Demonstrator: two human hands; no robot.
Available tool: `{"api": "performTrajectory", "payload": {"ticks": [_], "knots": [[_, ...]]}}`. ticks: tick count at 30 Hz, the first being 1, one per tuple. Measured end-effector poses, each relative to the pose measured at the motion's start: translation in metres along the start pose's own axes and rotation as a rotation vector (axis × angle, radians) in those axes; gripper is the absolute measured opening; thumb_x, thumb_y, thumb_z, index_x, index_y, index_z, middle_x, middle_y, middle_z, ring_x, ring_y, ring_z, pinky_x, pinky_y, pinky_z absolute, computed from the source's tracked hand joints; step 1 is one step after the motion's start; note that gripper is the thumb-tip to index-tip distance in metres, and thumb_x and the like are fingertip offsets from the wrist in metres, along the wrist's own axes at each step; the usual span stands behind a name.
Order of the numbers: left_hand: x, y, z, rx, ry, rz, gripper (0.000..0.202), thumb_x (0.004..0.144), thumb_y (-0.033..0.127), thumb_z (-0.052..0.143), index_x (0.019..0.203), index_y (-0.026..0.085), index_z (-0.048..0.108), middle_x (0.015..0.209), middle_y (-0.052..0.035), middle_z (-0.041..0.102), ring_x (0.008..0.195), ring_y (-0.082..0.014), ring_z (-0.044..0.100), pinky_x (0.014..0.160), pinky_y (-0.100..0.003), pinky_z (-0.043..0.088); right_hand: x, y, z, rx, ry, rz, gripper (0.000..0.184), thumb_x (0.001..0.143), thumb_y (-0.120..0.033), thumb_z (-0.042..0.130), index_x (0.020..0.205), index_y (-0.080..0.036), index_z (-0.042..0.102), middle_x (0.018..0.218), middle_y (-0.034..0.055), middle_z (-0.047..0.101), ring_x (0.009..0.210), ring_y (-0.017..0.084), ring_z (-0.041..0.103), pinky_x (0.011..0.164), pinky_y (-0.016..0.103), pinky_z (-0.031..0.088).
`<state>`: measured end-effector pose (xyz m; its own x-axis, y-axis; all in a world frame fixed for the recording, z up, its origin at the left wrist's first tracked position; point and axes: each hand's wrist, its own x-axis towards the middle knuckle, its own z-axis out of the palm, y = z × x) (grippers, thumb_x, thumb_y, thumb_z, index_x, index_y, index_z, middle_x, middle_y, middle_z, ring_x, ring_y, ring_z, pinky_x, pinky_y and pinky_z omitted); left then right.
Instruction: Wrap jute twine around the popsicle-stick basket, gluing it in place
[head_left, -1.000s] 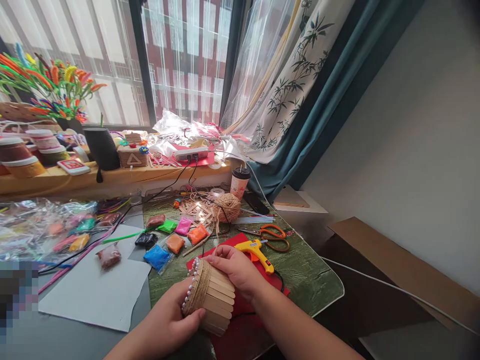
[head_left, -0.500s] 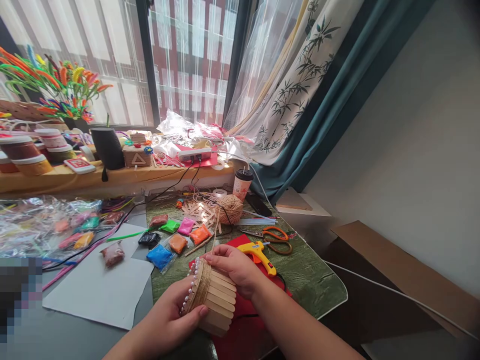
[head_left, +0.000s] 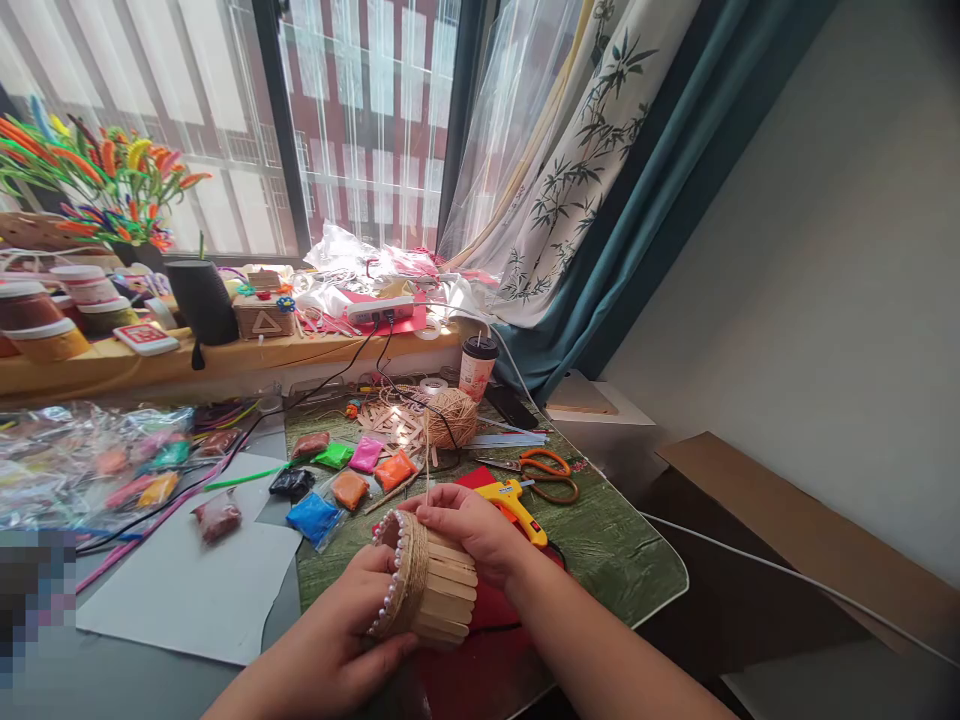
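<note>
A round cup of wooden craft sticks (head_left: 448, 590) lies tilted on its side between my hands, its rim edged with white beads (head_left: 395, 580). Brown twine (head_left: 416, 570) is wound in a band below the beads. My left hand (head_left: 367, 610) is closed on the cup, fingers inside the opening and thumb underneath. At the cup's upper side, my right hand (head_left: 465, 525) pinches the twine against the band. From there the strand runs up to a ball of twine (head_left: 451, 418) on the table.
A yellow glue gun (head_left: 514, 508) and orange-handled scissors (head_left: 551, 472) lie to the right, near a red sheet (head_left: 480, 670). Packets of coloured clay (head_left: 315, 518), loose craft sticks (head_left: 394, 425) and a lidded paper cup (head_left: 477, 368) stand farther back. Black cables (head_left: 381, 365) hang from a power strip (head_left: 380, 309).
The cup has turned so that more of its opening shows. My left thumb has shifted lower along its side, while my right hand still pinches the twine. The view has moved slightly.
</note>
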<state>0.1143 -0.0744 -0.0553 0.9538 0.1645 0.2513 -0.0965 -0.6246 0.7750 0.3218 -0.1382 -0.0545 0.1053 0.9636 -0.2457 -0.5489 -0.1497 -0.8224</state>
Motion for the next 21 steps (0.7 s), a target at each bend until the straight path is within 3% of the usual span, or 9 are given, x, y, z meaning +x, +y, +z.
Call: {"api": "performTrajectory", "payload": {"ticks": [9,14,17,21], "knots": [[0.002,0.001,0.002,0.016,0.041,-0.046,0.025,0.094,0.023,0.062,0.115,0.027,0.073,0.132,-0.0096,0.066,0.123,-0.032,0.057,0.112,-0.044,0.045,-0.004,-0.005,0.005,0.021,0.074,-0.021,0.046,0.052,-0.038,0.099,0.069,-0.017,0.062,0.1,0.0087,0.079,0.087,0.02,0.07,0.084,0.035,0.05],[0.0,-0.008,0.015,-0.329,0.23,-0.294,0.04,0.09,0.04,0.07,0.125,0.021,0.072,0.123,-0.0126,0.074,0.111,-0.0335,0.066,0.098,-0.042,0.055,-0.004,0.001,0.013,-0.069,0.162,-0.08,0.048,0.049,-0.042,0.099,0.068,-0.017,0.062,0.096,0.0074,0.078,0.086,0.019,0.068,0.084,0.033,0.049],[0.001,-0.008,0.018,-0.468,0.322,-0.445,0.046,0.09,0.053,0.068,0.119,0.018,0.074,0.109,-0.011,0.079,0.099,-0.0308,0.07,0.088,-0.037,0.058,-0.001,0.009,0.02,-0.101,0.166,-0.078,0.049,0.049,-0.045,0.098,0.068,-0.017,0.062,0.095,0.0071,0.077,0.085,0.019,0.067,0.083,0.033,0.049],[0.005,-0.003,0.012,-0.532,0.358,-0.503,0.048,0.086,0.057,0.071,0.111,0.017,0.077,0.097,-0.0084,0.08,0.093,-0.0288,0.071,0.081,-0.033,0.058,0.002,0.012,0.024,-0.12,0.186,-0.071,0.05,0.048,-0.046,0.098,0.067,-0.017,0.062,0.094,0.0072,0.077,0.085,0.02,0.067,0.083,0.033,0.049]]}}
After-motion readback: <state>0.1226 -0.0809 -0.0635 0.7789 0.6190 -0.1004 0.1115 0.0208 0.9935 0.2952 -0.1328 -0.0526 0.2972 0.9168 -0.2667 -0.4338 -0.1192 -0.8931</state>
